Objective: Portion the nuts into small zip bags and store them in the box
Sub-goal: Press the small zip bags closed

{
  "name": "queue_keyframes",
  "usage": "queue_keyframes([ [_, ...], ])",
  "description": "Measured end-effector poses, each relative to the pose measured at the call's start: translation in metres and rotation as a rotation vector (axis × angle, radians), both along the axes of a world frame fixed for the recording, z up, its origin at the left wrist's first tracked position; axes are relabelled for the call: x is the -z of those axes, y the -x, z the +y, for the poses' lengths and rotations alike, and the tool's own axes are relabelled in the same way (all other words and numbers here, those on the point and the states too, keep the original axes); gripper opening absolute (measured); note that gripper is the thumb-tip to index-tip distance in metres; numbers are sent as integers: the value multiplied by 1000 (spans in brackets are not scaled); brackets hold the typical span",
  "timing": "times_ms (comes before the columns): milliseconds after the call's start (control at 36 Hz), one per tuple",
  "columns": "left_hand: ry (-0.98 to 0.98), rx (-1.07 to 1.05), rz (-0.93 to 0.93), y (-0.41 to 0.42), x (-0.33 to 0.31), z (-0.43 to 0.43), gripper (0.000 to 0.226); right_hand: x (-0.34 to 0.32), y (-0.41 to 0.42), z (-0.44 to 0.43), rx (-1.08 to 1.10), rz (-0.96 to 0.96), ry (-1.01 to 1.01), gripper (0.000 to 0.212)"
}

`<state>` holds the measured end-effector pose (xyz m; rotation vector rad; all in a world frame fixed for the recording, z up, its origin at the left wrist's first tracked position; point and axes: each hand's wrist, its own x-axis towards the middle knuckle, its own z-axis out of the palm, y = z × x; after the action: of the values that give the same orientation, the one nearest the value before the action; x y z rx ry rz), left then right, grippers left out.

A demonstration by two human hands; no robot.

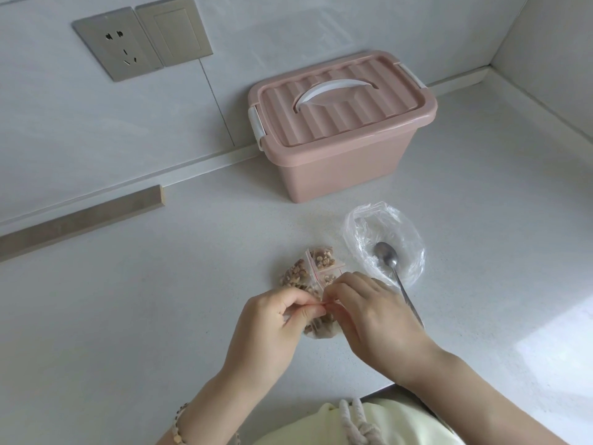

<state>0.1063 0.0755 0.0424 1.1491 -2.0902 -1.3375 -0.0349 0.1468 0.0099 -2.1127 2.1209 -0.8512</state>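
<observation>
Pale countertop (160, 316), wall (288, 33) behind. Your left hand (272, 319) & right hand (372, 313) both pinch the red zip strip of a nut-filled zip bag (321, 327), prob. sealing it. Approx. 3 filled bags (321, 261) lie just beyond. The clear bag (407, 239) w/ spoon (390, 261) looks emptied, so portioning's nearly done. The box (346, 162) at the back has its lid (337, 104) on; open it before storing.

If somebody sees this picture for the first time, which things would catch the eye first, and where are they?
Most likely the pink plastic storage box with a white handle, lid closed, standing at the back by the wall. Next, in front, the left hand and the right hand both pinch the red zip strip of a small clear bag of nuts. To the right, a metal spoon rests on a crumpled clear plastic bag.
</observation>
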Motion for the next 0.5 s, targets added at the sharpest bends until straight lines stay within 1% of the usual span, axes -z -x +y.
queue_keyframes([
  [56, 57, 16, -9, -2, 2, 1, 22, 4, 1, 1, -14, 7, 8, 16],
  [139, 66, 14, 15, -6, 3, 2, 12, 8, 3, 4, -17, -3, 8, 11],
  [194, 63, -10, 14, -8, 4, 3, 11, 10, 4, 5, -13, -16, 7, 18],
  [250, 63, -37, -4, -10, 5, 2, 20, 13, 5, 6, -5, -38, 15, 28],
  [306, 40, -59, -20, -12, 7, 2, 29, 16, 6, 6, 6, -62, 26, 31],
  [333, 21, -69, -21, -12, 8, 2, 30, 18, 8, 6, 15, -81, 28, 30],
  [417, -39, -113, -11, -15, 11, -2, 27, 20, 14, 7, 67, -138, 18, 27],
  [500, -98, -145, -2, -15, 16, -3, 25, 20, 16, 7, 121, -201, -22, 31],
])
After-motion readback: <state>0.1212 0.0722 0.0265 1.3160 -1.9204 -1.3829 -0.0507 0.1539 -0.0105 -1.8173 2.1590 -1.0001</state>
